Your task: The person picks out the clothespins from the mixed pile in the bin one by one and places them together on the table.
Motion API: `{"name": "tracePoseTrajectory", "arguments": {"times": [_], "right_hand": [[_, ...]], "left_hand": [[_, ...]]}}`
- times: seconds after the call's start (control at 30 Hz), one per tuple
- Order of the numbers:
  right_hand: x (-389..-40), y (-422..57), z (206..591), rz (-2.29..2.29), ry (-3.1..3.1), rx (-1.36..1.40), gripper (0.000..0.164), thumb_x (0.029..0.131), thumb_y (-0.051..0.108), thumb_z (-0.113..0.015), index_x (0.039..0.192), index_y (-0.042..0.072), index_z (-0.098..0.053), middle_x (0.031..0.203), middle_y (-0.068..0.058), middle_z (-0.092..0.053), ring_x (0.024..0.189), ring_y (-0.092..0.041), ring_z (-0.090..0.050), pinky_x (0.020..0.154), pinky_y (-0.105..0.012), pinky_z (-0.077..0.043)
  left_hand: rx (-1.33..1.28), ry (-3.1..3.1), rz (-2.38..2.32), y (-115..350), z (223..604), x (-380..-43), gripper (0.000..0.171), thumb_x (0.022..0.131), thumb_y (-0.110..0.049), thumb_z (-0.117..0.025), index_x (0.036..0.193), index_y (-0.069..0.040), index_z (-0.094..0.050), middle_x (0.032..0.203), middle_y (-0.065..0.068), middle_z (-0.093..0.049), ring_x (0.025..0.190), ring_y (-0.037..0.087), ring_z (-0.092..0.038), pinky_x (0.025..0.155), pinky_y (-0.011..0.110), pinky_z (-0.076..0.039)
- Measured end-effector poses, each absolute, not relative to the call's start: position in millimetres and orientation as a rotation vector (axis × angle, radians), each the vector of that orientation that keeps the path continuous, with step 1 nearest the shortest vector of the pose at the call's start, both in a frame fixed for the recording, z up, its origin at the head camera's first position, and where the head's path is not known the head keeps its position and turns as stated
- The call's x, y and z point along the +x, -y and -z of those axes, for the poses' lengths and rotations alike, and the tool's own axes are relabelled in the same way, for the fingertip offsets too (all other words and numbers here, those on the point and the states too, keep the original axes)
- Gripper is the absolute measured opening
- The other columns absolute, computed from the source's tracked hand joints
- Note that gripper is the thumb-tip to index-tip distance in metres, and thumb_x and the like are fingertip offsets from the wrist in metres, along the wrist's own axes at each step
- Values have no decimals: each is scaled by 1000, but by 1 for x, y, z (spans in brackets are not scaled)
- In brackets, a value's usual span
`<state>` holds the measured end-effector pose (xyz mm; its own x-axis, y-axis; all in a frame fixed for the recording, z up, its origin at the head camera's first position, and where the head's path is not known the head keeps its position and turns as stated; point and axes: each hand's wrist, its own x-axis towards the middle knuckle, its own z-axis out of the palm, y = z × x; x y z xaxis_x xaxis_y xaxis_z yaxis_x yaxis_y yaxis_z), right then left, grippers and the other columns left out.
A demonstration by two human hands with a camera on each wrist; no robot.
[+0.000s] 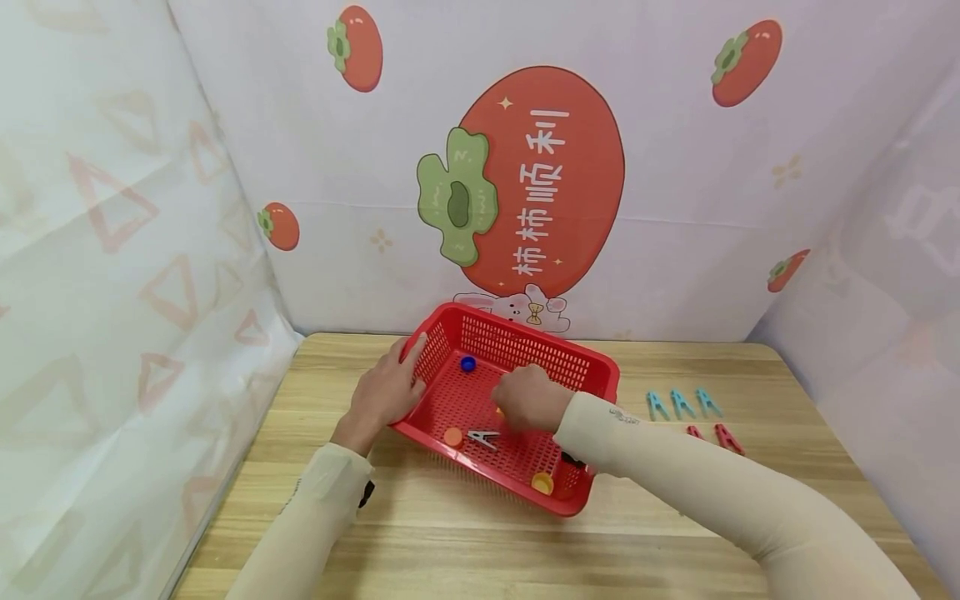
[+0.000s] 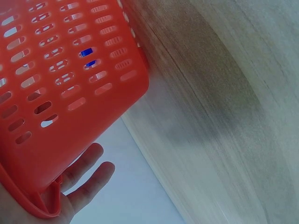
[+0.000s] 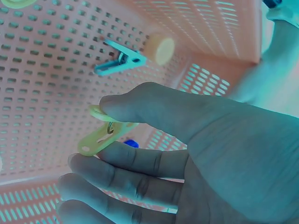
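My left hand (image 1: 384, 387) grips the left rim of a red perforated plastic basket (image 1: 442, 400), its fingers showing on the outer side in the left wrist view. My right hand (image 1: 531, 398) is inside the basket. Between thumb and forefinger it pinches a yellow clothespin (image 3: 99, 141), with the other fingers stretched out. On the basket floor lie a white clothespin (image 1: 482, 438), an orange bottle cap (image 1: 453, 437) to its left, a blue cap (image 1: 468, 364) farther back, and a yellow cap (image 1: 542, 482) near the front corner.
On the wooden table (image 1: 465, 550), right of the basket, several light blue clothespins (image 1: 682, 405) stand in a row, with red clothespins (image 1: 727, 439) nearer, partly behind the right sleeve. A black object (image 1: 572, 458) shows under that forearm. A printed cloth backdrop rises behind the table.
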<state>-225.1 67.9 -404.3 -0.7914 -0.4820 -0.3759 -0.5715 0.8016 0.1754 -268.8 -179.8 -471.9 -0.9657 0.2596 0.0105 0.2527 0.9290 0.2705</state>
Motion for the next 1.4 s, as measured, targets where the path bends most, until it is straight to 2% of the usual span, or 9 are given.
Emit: {"name": "tracePoseTrajectory", "arguments": {"times": [0.2,0.37,0.6,0.97,1.2,1.4], "right_hand": [[-225,-83,392,-301,-2711,-762,30,86,33,-92,111,20,-82,101,1,-81,79,-17,-68,87,-40,-68],[-224,-96,380,-274,-2750,-714,34,83,37,-94,108,18,-82,101,0,-81,82,-17,-68,86,-40,-68],[-221,-117,370,-263,-2806,-685,32,82,37,-94,100,15,-81,87,0,-78,68,-16,-64,70,-36,-67],[-208,-150,358,-157,-2868,-713,28,87,33,-90,95,10,-76,73,0,-70,61,-12,-60,61,-28,-62],[-200,-177,358,-88,-2909,-607,40,86,36,-91,106,5,-77,79,-3,-74,61,-12,-62,59,-26,-60],[-189,-200,351,-53,-2937,-532,42,85,36,-92,108,5,-79,85,-5,-77,63,-13,-60,56,-25,-55]], "left_hand": [[408,-3058,-428,179,472,-269,83,104,-25,-62,176,-23,-20,173,22,-33,133,40,-59,102,63,-59],[403,-3055,-432,178,471,-269,84,104,-25,-62,177,-23,-19,174,21,-33,133,40,-59,102,62,-60],[388,-3042,-445,179,470,-270,84,104,-25,-63,177,-24,-19,175,21,-32,131,41,-59,102,62,-60],[404,-3042,-446,181,472,-270,85,105,-26,-62,177,-24,-18,175,21,-31,133,42,-58,100,64,-60],[419,-3047,-439,179,471,-270,84,105,-26,-62,177,-23,-19,174,22,-32,132,42,-59,98,63,-60],[411,-3047,-431,178,472,-271,85,105,-26,-62,177,-23,-18,174,22,-32,131,42,-59,99,63,-61]]}}
